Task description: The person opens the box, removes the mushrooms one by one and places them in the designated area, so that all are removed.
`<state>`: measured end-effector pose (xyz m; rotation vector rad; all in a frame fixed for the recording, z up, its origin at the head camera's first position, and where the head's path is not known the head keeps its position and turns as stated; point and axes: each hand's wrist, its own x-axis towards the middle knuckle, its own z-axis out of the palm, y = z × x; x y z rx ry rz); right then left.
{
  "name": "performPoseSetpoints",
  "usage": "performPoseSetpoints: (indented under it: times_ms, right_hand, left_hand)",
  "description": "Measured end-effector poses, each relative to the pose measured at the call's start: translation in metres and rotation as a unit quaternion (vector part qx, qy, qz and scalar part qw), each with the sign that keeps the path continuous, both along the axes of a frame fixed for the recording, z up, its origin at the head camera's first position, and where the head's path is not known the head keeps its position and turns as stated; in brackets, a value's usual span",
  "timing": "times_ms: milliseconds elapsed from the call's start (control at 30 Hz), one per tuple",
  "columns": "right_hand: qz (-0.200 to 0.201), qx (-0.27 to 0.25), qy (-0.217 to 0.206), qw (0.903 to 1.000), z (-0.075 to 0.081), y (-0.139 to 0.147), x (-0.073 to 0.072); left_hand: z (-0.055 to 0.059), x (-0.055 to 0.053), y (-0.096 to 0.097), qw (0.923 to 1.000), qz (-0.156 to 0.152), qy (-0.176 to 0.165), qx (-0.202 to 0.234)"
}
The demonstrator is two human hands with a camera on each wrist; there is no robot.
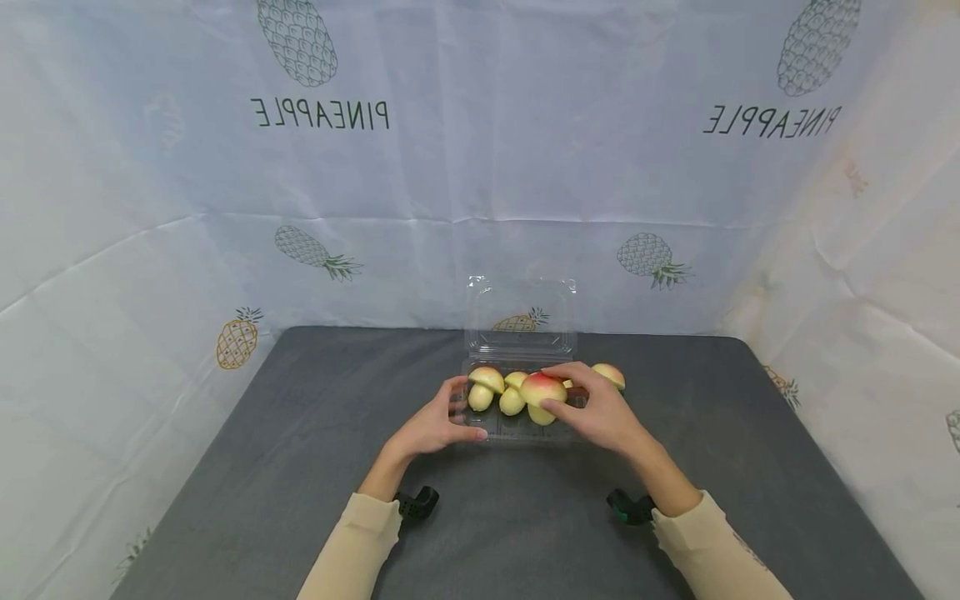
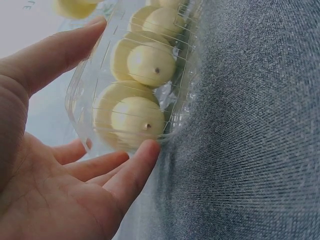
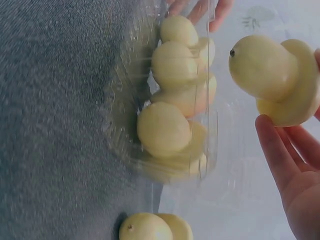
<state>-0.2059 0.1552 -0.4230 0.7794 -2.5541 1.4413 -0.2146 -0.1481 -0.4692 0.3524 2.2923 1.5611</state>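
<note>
An open clear plastic clamshell (image 1: 517,431) sits mid-table, its lid (image 1: 520,321) standing up behind. Pale yellow toy mushrooms (image 1: 483,388) lie in its tray. My left hand (image 1: 468,410) grips the tray's left end, thumb on the front edge and fingers behind. In the left wrist view the left hand (image 2: 122,85) spans the tray wall (image 2: 82,87), with two mushrooms (image 2: 137,117) behind the plastic. My right hand (image 1: 551,390) pinches a red-capped mushroom (image 1: 542,390) just over the tray. The right wrist view shows that mushroom (image 3: 270,75) held beside the filled tray (image 3: 212,145).
One more mushroom (image 1: 609,375) lies on the dark grey table (image 1: 300,433) right of the clamshell, also seen as a loose mushroom (image 3: 150,227) in the right wrist view. White pineapple-print cloth (image 1: 480,167) hangs behind and at both sides.
</note>
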Motion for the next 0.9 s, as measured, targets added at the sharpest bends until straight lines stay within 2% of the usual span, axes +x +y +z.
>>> performPoseSetpoints:
  times_ms: [133,567,900]
  right_hand:
    - [-0.009,0.007,0.015,0.9998,0.004,0.005,0.003]
    - [-0.033,0.007,0.026,0.9991,0.006,0.028,0.008]
    - [-0.055,0.000,0.060,0.9967,0.004,0.043,0.010]
  left_hand:
    - [0.000,0.000,0.000,1.0000,0.001,-0.002,0.000]
    - [-0.003,-0.002,0.001,1.0000,-0.003,-0.006,-0.002]
    - [-0.003,-0.002,0.000,1.0000,0.003,-0.004,-0.008]
